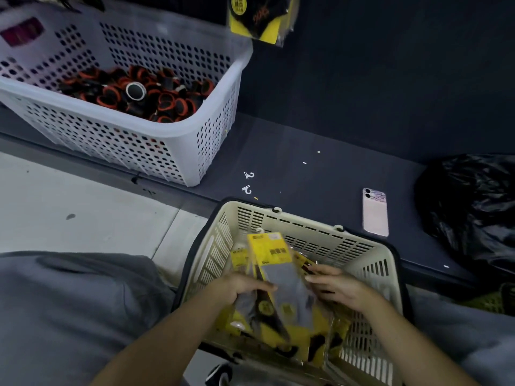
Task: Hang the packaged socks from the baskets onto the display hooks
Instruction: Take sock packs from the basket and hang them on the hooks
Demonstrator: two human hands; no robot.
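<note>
A cream basket (370,263) stands low in the head view, holding several yellow-carded sock packs. Over it, both hands hold a bunch of packs; the top sock pack (281,263) shows grey socks under a yellow header. My left hand (242,288) grips the bunch's left edge with curled fingers. My right hand (334,285) grips its right edge, thumb on top. A yellow and black hung sock pack (259,15) dangles at the top against the dark display wall. The hook it hangs from is out of view.
A white perforated basket (156,140) of black and orange rolled items sits at upper left on the dark shelf base (320,168). On that base lie two small white hooks (248,182), a pink phone (375,213) and a black plastic bag (471,207).
</note>
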